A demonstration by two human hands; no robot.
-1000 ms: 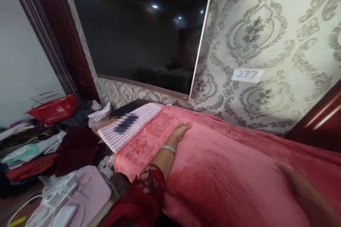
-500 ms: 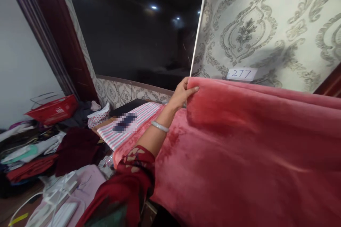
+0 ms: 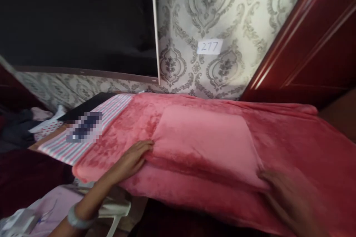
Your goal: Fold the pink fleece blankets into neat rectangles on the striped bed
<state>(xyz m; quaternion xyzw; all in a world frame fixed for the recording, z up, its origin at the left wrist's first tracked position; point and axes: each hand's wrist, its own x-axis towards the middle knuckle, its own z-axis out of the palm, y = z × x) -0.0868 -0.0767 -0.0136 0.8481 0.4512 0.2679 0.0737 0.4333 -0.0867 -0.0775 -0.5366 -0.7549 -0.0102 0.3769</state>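
While both hands rest on the fleece, plenty sits off to either side. Far left of the left hand (image 3: pixel 130 160): a pile of dark and spotted clothes (image 3: pixel 36 118), then a striped cloth (image 3: pixel 111 109) lying just beyond the fingertips, its middle blurred out. Low by the left wrist, a pale bangle (image 3: pixel 76 220) and a white plastic frame (image 3: pixel 115 211). Left hand itself flat and open, fingers stretched out, pressed against the left end of a folded-over panel of the red fleece blanket (image 3: pixel 200 144), touching but not clutching. Blanket spread wide between and beyond both hands, folded section lying on top in the middle, the rest draped toward the near edge. Judged soft, floppy and light for its bulk, plush enough to slide on itself; best taken at a folded edge or corner, pinched through both layers, since a grip in the middle would likely only bunch it. Above, past the hands, a black screen (image 3: pixel 75 22), patterned wallpaper and a small paper label (image 3: pixel 209 46). Right hand (image 3: pixel 292 200) blurred at the blanket's near right; looks laid open on the cloth, yet cannot tell for certain. Beyond it, a dark red wooden door frame (image 3: pixel 308 40).
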